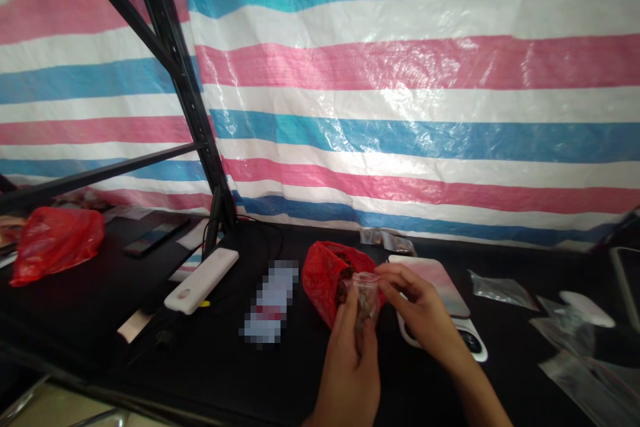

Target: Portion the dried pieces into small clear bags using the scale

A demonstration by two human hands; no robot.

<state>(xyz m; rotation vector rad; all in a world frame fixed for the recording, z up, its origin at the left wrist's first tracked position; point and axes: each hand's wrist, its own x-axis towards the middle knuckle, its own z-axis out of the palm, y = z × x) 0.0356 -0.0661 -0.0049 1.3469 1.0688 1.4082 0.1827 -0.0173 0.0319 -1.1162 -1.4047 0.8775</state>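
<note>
My left hand point(350, 360) is closed round a small clear plastic bag point(367, 300) that has dark pieces inside and stands upright over the black table. My right hand point(417, 303) pinches the bag's open top from the right side. Just behind the bag lies an open red plastic bag point(323, 277) with dark contents showing at its mouth. Under my right wrist sits a small white scale point(445, 287) with a pinkish platform.
A white power bank point(201, 280) and a blurred card point(270, 303) lie left of the red bag. Another red bag point(55, 240) and a phone point(155, 235) sit far left by a black rack post point(195, 100). Empty clear bags point(500, 288) lie at the right. A striped tarp point(400, 80) hangs behind.
</note>
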